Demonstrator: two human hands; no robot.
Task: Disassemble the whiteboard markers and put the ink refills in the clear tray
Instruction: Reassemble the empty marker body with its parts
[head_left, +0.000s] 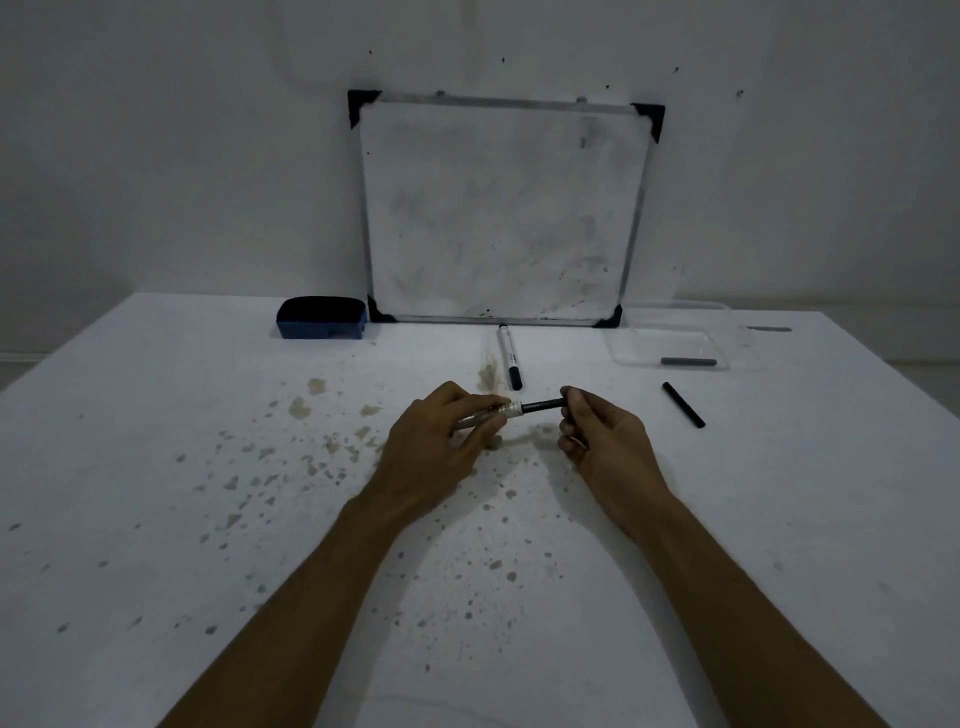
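Both hands worked one marker: left hand (441, 431) gripped the barrel (480, 415), right hand (597, 431) pinched the half-drawn refill (540, 405). One refill (688, 361) already lay in the tray (623, 353); another marker (509, 358) sat whole near the whiteboard (498, 208).

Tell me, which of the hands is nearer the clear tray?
Right. The right hand sits below and left of the clear tray, apart from it; the left hand is farther left still.
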